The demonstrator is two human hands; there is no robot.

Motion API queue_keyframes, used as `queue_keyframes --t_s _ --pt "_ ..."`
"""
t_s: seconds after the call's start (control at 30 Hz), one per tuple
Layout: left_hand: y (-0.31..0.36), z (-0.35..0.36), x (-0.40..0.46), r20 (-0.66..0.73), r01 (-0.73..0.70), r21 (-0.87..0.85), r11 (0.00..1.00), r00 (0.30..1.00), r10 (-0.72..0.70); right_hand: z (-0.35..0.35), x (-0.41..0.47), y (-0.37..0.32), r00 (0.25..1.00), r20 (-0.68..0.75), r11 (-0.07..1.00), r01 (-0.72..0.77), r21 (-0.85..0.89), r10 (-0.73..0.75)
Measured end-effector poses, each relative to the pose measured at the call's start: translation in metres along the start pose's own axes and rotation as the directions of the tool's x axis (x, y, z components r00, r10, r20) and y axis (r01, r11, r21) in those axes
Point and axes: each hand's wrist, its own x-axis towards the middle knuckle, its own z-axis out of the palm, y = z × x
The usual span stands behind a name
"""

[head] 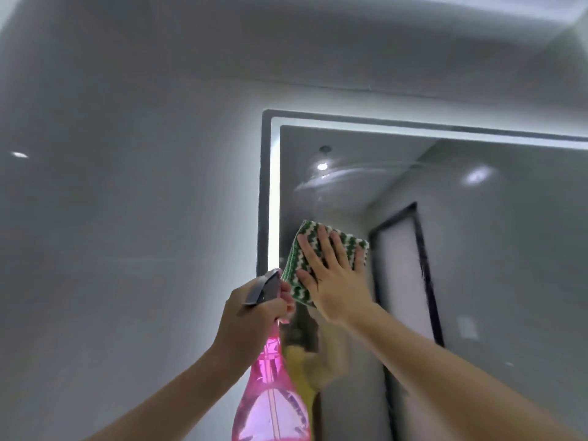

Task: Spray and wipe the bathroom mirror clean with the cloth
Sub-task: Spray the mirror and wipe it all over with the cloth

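Pressing green-and-white woven cloth [318,253] flat-fingered against backlit rectangular wall mirror [477,249] with right hand [334,275]; left hand [251,323] gripping pink translucent spray bottle [270,402]. Wiping apparently underway; smear arcs above still needing attention.

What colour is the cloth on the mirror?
The cloth has green and white wavy stripes, seen in the head view, pressed flat under the right hand.
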Motion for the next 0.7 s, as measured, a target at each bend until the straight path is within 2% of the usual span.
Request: queue_keyframes --t_s 0.2,0.4,0.7 --pt "0.001 -0.008 0.037 0.001 -0.029 -0.056 0.998 1.0 0.029 -0.028 0.054 -0.014 0.998 0.054 0.999 -0.023 -0.033 0.025" --pt "0.01 -0.006 0.063 0.007 -0.037 -0.182 0.983 0.999 0.039 -0.049 0.112 -0.019 0.999 0.038 1.0 -0.016 -0.016 0.017" --pt "0.018 0.008 0.099 -0.067 -0.094 -0.158 0.983 0.994 0.084 -0.072 0.184 -0.015 0.998 -0.028 0.998 0.052 0.022 -0.051"
